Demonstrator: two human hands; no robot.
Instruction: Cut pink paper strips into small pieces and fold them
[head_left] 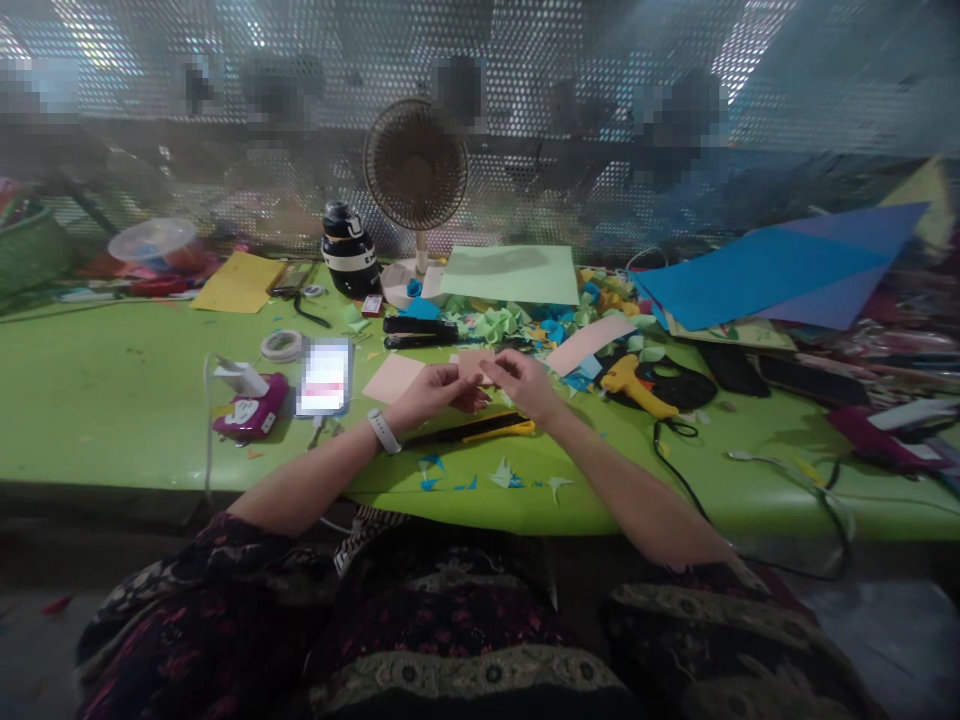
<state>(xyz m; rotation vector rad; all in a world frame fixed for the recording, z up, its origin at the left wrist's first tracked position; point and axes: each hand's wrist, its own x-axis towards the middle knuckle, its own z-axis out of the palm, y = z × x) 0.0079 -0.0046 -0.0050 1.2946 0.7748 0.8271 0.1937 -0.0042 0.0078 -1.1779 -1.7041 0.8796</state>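
Between my two hands is a small piece of pink paper (474, 360), held just above the green table. My left hand (444, 390), with a white watch on its wrist, pinches the paper's left side. My right hand (521, 383) grips its right side between thumb and fingers. Another pink sheet (391, 378) lies left of my left hand, and a pink strip (590, 342) rests to the right on paper scraps. Below my hands lies a yellow and black utility knife (491, 428). A black stapler (420, 331) sits just beyond them.
A lit phone (324, 378) and a purple power socket (253, 408) lie at left. Behind stand a black bottle (351, 255) and a fan (417, 170). A yellow glue gun (634, 385), cables and blue sheets (772, 265) occupy the right. Scraps (507, 474) dot the front edge.
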